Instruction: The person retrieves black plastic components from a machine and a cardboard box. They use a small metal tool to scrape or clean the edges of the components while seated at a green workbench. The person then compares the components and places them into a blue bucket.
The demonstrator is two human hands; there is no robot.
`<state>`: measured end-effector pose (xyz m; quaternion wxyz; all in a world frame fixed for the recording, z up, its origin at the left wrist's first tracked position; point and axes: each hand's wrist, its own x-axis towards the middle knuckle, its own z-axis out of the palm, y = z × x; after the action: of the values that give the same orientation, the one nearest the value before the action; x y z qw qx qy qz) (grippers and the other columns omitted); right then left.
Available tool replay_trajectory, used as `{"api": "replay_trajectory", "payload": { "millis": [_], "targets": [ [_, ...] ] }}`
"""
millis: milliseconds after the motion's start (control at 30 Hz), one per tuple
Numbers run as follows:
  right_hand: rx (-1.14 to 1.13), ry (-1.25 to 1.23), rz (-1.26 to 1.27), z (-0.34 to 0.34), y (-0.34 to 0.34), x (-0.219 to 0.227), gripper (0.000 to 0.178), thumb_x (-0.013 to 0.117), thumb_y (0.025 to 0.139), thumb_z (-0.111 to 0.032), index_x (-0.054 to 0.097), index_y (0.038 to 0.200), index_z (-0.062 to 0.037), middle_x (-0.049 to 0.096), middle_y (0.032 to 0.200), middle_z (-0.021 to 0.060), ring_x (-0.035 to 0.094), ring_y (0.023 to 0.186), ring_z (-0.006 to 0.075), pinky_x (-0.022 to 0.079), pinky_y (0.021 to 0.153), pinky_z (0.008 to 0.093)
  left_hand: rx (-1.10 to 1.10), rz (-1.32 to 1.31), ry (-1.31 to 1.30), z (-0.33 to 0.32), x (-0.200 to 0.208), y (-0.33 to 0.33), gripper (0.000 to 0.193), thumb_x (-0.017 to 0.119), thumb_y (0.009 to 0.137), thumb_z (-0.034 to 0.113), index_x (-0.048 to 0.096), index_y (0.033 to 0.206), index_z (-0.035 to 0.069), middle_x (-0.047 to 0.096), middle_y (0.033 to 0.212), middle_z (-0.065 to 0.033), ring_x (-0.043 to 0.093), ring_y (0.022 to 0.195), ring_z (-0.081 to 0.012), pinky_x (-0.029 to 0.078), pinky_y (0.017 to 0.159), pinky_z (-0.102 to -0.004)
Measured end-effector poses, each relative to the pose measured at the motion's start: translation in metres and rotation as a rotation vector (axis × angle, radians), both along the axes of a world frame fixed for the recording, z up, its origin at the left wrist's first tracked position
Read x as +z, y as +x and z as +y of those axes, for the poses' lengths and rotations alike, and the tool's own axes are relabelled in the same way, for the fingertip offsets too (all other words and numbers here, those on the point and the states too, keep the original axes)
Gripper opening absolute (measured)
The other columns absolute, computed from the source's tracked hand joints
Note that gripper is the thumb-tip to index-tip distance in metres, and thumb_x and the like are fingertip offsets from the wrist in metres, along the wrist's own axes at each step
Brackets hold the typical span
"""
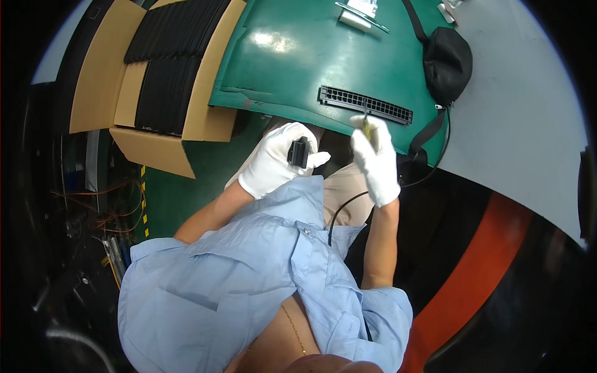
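Observation:
My left hand [277,158], in a white glove, is closed around a small black plastic part [299,153] with one end facing up. To its right, my right hand [377,155], also gloved in white, is raised at the table's front edge. Its fingers are closed on a slim tool [367,128] with a yellow-green body and a thin dark tip; its exact kind cannot be made out. Just beyond that hand, a long black plastic strip with a grid of square openings [336,97] lies on the green table mat [292,68]. The right fingertips overlap the strip's near edge in view.
An open cardboard box [96,81] packed with rows of black flat pieces [163,93] stands at the left. A black bag [448,65] with straps lies at the right. Farther back rests a silver pen-like tool [362,17] on a white item. A black cable [438,163] runs near my right wrist.

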<state>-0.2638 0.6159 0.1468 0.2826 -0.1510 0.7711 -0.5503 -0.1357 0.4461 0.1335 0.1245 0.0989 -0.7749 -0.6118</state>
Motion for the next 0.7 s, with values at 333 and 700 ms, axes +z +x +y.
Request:
{"api": "replay_trajectory", "payload": {
  "millis": [333,700],
  "targets": [
    [0.069,-0.111,-0.002,-0.009,0.058,0.021,0.066,0.086,0.076,-0.023,0.054,0.131,-0.0031,0.066,0.123,0.014,0.064,0.109,0.0185,0.05,0.097,0.0311,-0.204,0.153,-0.187,0.009,-0.007,0.007,0.021,0.077,0.078,0.005,0.058,0.087,0.008,0.058,0.08,-0.0096,0.059,0.075,-0.0283,0.046,0.07,-0.0377],
    [-0.257,-0.249,-0.081,0.017,0.06,0.019,0.017,0.067,0.096,-0.006,0.068,0.112,0.0004,0.069,0.103,0.0039,0.064,0.091,0.0083,0.051,0.08,0.0241,-0.275,-0.049,0.354,0.034,-0.009,0.003,0.019,0.076,0.086,0.001,0.058,0.088,0.007,0.061,0.085,0.0,0.059,0.078,-0.0084,0.048,0.07,-0.0259]
  ]
}}
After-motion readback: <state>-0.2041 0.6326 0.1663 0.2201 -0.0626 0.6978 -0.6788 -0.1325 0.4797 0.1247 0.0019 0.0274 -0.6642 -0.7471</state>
